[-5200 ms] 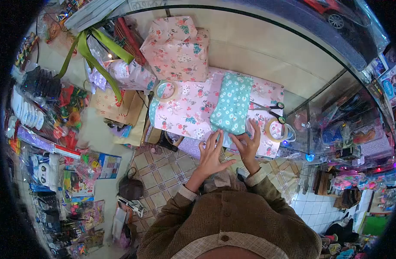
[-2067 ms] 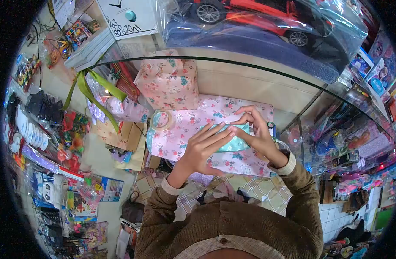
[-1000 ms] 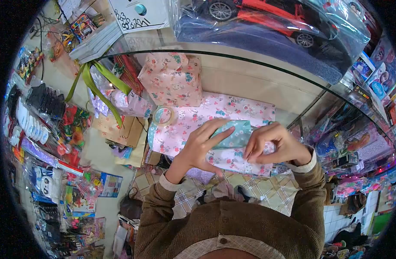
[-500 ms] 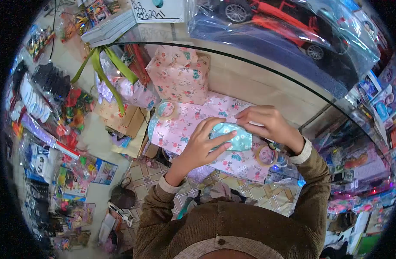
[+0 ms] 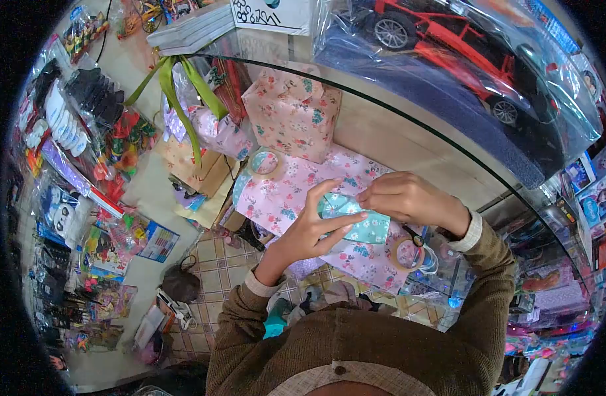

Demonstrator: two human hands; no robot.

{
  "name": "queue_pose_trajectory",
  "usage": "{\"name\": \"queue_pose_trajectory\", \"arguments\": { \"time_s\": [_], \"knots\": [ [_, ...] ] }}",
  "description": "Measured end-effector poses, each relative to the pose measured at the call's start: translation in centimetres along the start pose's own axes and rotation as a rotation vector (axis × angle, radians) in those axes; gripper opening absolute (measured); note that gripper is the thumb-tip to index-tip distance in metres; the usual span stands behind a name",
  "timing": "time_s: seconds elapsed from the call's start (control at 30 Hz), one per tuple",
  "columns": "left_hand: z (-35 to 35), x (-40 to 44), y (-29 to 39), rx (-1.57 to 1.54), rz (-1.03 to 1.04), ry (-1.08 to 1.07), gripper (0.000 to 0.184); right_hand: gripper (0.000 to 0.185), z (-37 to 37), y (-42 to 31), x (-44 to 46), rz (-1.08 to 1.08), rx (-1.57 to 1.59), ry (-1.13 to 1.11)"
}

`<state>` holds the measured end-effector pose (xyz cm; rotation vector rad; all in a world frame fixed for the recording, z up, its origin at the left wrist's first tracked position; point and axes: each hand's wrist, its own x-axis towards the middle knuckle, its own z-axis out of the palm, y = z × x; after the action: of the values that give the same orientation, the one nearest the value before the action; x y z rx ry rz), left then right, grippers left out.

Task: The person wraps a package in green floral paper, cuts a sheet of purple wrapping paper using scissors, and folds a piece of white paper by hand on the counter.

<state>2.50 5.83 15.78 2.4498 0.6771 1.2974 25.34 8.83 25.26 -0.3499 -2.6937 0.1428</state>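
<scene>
**Pink floral paper sheet spreads across mid-frame**

A boxy parcel in pinkish-beige floral paper stands at upper centre. The left hand is spread wide, fingers over the teal, white-flowered paper packet at frame centre. The right hand has its fingers bunched at the packet's upper edge; whether they grip anything, I cannot tell. Right of centre are black-handled scissors and a tan tape roll.

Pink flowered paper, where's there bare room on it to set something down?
The widest free patch on the pink paper lies between the left tape roll and left hand. A smaller strip lies nearer you, between teal packet and paper's edge. It's crowded around the packet's right end: scissors, right tape roll, right hand.
</scene>
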Motion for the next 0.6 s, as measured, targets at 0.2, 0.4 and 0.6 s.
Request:
{"name": "queue_pose_trajectory", "arguments": {
  "time_s": [0.2, 0.4, 0.6],
  "knots": [
    [0.46, -0.28, -0.57, -0.023, 0.036, -0.015, 0.036, 0.016, -0.16, 0.49, 0.27, -0.014, 0.017, -0.036],
    [0.62, -0.31, -1.0, -0.019, 0.07, -0.035, 0.039, 0.015, -0.65, 0.49, 0.54, -0.027, 0.002, -0.1],
    [0.34, -0.21, -0.86, -0.002, 0.059, -0.09, 0.04, 0.015, -0.77, -0.05, 0.81, -0.051, -0.062, -0.093]
  ]
}}
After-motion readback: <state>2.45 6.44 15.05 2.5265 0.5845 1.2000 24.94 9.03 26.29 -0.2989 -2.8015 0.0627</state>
